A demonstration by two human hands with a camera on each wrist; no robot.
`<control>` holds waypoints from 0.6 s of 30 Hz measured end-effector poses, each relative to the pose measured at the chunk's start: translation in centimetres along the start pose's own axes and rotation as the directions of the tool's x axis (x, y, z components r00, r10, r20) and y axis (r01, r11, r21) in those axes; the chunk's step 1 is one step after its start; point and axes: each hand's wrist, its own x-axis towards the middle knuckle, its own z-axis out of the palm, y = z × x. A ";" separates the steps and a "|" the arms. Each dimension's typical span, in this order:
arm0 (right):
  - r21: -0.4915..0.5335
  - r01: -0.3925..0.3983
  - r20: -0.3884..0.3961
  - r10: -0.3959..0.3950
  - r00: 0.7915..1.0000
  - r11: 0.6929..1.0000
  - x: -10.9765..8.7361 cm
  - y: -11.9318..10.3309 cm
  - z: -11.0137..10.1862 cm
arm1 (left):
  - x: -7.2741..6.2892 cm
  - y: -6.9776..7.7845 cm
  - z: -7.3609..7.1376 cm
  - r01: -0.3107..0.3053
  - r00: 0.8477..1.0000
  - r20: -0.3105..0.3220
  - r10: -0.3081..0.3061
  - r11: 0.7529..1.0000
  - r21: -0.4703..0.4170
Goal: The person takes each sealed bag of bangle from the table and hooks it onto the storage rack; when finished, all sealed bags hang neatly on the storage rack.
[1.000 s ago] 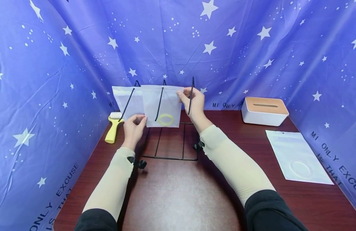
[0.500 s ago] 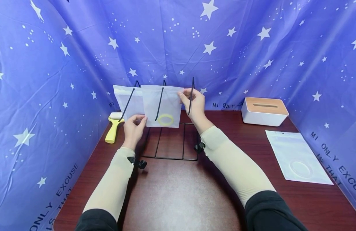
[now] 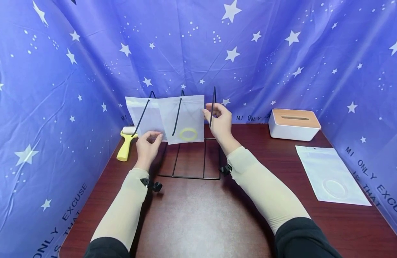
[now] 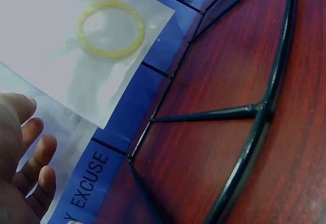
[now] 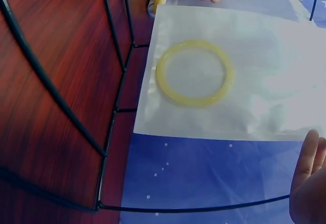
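Observation:
A translucent pouch (image 3: 192, 114) with a yellow bangle (image 5: 229, 75) inside hangs from the middle prong of a black wire display rack (image 3: 204, 157). Behind it and to the left, a second pouch (image 3: 152, 116) hangs on the left prong. My left hand (image 3: 147, 148) is by the lower left edge of the bangle pouch, its fingers loosely bent with nothing gripped. Just off the pouch's right edge, my right hand (image 3: 221, 120) has its fingers extended behind the right prong (image 3: 213, 107). That prong carries no pouch.
A yellow-handled roller (image 3: 123, 152) lies left of the rack. To the right stand a white tissue box (image 3: 291, 132) with a wooden lid and, nearer, a flat pouch (image 3: 324, 166) holding a pale ring. Starry blue cloth (image 3: 250, 79) surrounds the table (image 3: 192, 215).
Both hands have let go of the bangle pouch. Its lower end has swung to the right, and my right hand has drawn back slightly rightward from its edge.

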 end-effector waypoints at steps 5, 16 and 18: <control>-0.054 0.062 -0.022 -0.063 0.998 0.997 -0.4 -0.1 -1.5 | -0.4 -0.4 -0.3 -0.005 1.000 0.006 0.005 1.000 0.014; -0.090 0.174 0.020 -0.173 0.985 0.981 -3.3 -3.6 -5.4 | -2.3 -1.2 -1.4 -0.017 1.000 0.026 0.016 0.999 0.052; -0.089 0.190 0.025 -0.188 0.982 0.978 -3.7 -3.8 -6.1 | -2.6 -1.4 -1.5 -0.021 0.999 0.032 0.020 0.999 0.050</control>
